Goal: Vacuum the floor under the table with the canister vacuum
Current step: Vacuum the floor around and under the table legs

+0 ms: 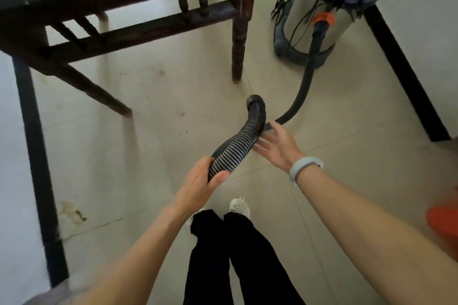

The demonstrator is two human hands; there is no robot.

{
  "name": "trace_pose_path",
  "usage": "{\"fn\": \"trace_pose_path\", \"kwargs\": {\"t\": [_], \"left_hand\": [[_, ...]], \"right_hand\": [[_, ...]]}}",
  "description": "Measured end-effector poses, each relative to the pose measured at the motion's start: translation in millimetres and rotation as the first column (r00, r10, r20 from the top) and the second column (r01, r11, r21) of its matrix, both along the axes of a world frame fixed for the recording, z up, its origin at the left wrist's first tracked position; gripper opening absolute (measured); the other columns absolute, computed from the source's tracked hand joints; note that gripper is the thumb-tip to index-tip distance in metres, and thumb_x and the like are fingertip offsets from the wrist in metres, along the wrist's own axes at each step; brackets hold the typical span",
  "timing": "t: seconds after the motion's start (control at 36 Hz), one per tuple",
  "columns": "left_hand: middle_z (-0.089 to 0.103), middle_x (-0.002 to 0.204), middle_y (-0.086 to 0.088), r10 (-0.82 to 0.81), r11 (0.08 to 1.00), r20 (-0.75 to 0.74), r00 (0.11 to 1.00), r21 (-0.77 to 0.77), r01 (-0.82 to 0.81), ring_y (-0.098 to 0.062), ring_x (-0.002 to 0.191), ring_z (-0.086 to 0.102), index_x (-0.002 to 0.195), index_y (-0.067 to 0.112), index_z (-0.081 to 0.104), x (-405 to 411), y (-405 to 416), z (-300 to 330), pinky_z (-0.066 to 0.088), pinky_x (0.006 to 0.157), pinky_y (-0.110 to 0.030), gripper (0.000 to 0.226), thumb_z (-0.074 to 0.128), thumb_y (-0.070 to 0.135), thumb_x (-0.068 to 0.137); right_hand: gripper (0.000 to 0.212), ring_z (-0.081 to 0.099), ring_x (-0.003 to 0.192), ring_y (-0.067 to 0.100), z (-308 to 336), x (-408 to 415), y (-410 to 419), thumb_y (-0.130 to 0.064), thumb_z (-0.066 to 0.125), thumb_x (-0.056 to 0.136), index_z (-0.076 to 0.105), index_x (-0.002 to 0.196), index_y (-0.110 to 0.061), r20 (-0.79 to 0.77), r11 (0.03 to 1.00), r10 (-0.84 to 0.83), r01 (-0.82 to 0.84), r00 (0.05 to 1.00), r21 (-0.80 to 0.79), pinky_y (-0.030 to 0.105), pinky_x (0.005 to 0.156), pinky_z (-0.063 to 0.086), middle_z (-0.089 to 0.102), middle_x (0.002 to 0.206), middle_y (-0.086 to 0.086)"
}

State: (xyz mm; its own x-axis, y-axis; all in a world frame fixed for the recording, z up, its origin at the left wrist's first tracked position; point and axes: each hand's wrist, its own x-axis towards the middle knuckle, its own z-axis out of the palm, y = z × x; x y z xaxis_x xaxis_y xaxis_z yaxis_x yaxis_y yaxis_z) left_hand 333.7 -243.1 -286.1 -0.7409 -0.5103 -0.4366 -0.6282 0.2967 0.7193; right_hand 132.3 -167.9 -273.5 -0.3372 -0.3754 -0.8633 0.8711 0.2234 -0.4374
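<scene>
My left hand [198, 182] grips the ribbed hose [238, 142]; nozzle end points toward the table [153, 30]; right hand [277, 143] spread beside it.

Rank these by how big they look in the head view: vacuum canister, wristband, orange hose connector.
1. vacuum canister, clearly largest.
2. and 3. wristband and orange hose connector look alike; the wristband is nearer the camera, so unranked.

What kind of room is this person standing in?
Probably a plain room in a home: pale tiled floor, an old dark wooden table, and a steel canister vacuum by the white wall.
</scene>
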Motion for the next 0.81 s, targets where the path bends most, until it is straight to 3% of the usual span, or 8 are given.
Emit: {"fn": "trace_pose_path", "kwargs": {"t": [0.08, 0.17, 0.31, 0.42, 0.53, 0.58, 0.67, 0.81], "left_hand": [[0.044, 0.085, 0.014, 0.053, 0.999, -0.003, 0.999, 0.011, -0.053, 0.002, 0.076, 0.044, 0.1, 0.022, 0.044, 19, 11, 0, 0.036, 0.068, -0.009, 0.016, 0.054, 0.033, 0.094], [0.045, 0.085, 0.015, 0.119, 0.992, 0.011, 0.993, 0.032, -0.119, 0.004, 0.076, 0.044, 0.102, 0.022, 0.044, 30, 19, -4, 0.035, 0.067, -0.008, 0.015, 0.053, 0.032, 0.095], [0.052, 0.091, 0.01, 0.145, 0.983, 0.042, 0.989, 0.112, -0.148, -0.009, 0.085, 0.052, 0.105, 0.019, 0.049, 37, 28, -17, 0.041, 0.071, -0.017, 0.02, 0.056, 0.034, 0.094], [0.057, 0.109, 0.005, 0.14, 0.973, 0.107, 0.984, 0.171, -0.157, -0.013, 0.102, 0.056, 0.119, 0.016, 0.052, 44, 20, -28, 0.046, 0.088, -0.028, 0.035, 0.057, 0.038, 0.093], [0.052, 0.119, 0.009, 0.155, 0.95, 0.201, 0.967, 0.24, -0.202, -0.006, 0.116, 0.049, 0.132, 0.021, 0.049, 56, 1, -44, 0.039, 0.098, -0.024, 0.048, 0.056, 0.045, 0.091], [0.053, 0.123, 0.004, 0.356, 0.849, 0.255, 0.899, 0.313, -0.425, -0.011, 0.12, 0.049, 0.132, 0.02, 0.048, 62, -19, -50, 0.041, 0.099, -0.029, 0.047, 0.052, 0.045, 0.093], [0.051, 0.132, -0.002, 0.606, 0.559, 0.322, 0.727, 0.478, -0.677, -0.019, 0.12, 0.05, 0.137, 0.015, 0.043, 63, -59, -49, 0.042, 0.1, -0.036, 0.047, 0.039, 0.043, 0.1], [0.045, 0.142, -0.012, 0.781, 0.057, 0.385, 0.491, 0.74, -0.671, -0.031, 0.12, 0.053, 0.148, 0.009, 0.025, 40, -137, -53, 0.044, 0.101, -0.046, 0.07, 0.036, 0.055, 0.097]], "right_hand": [[0.053, 0.051, 0.121, 0.039, 3, 0, -30, -0.025, 0.051, 0.097, 0.029, 0.14, -0.001, 0.159, 0.994, -0.085, 0.094, 0.984, -0.049, 0.049, 0.103, 0.042, 0.047, 0.134, 0.025], [0.063, 0.053, 0.117, 0.039, -10, 3, -58, -0.037, 0.06, 0.091, 0.036, 0.13, 0.005, 0.247, 0.996, 0.066, -0.048, 0.967, -0.077, 0.049, 0.097, 0.048, 0.049, 0.132, 0.023], [0.05, 0.062, 0.086, 0.026, -14, 27, -100, -0.03, 0.064, 0.089, 0.047, 0.123, 0.001, 0.003, 0.873, 0.487, -0.486, 0.874, 0.047, 0.035, 0.064, 0.055, 0.059, 0.103, 0.015], [0.013, 0.057, 0.065, 0.023, -21, 53, -118, -0.012, 0.056, 0.094, 0.046, 0.096, -0.005, -0.185, 0.786, 0.618, -0.603, 0.764, 0.136, 0.033, 0.059, 0.053, 0.053, 0.082, 0.011], [0.022, 0.059, 0.067, 0.022, -37, 61, -114, -0.014, 0.051, 0.092, 0.043, 0.112, -0.008, -0.424, 0.614, 0.768, -0.74, 0.48, 0.274, 0.034, 0.059, 0.054, 0.053, 0.084, 0.006], [0.025, 0.058, 0.071, 0.024, -42, 61, -111, -0.016, 0.053, 0.09, 0.043, 0.113, -0.011, -0.501, 0.53, 0.799, -0.782, 0.332, 0.328, 0.043, 0.067, 0.055, 0.053, 0.086, 0.006], [0.031, 0.059, 0.073, 0.026, -45, 60, -110, -0.017, 0.054, 0.09, 0.042, 0.118, -0.011, -0.59, 0.463, 0.79, -0.795, 0.169, 0.392, 0.044, 0.069, 0.053, 0.055, 0.088, 0.006], [0.044, 0.055, 0.08, 0.019, -41, 71, -124, -0.019, 0.057, 0.09, 0.04, 0.13, -0.012, -0.676, 0.308, 0.727, -0.825, -0.117, 0.474, 0.035, 0.069, 0.048, 0.054, 0.1, 0.002]]}}
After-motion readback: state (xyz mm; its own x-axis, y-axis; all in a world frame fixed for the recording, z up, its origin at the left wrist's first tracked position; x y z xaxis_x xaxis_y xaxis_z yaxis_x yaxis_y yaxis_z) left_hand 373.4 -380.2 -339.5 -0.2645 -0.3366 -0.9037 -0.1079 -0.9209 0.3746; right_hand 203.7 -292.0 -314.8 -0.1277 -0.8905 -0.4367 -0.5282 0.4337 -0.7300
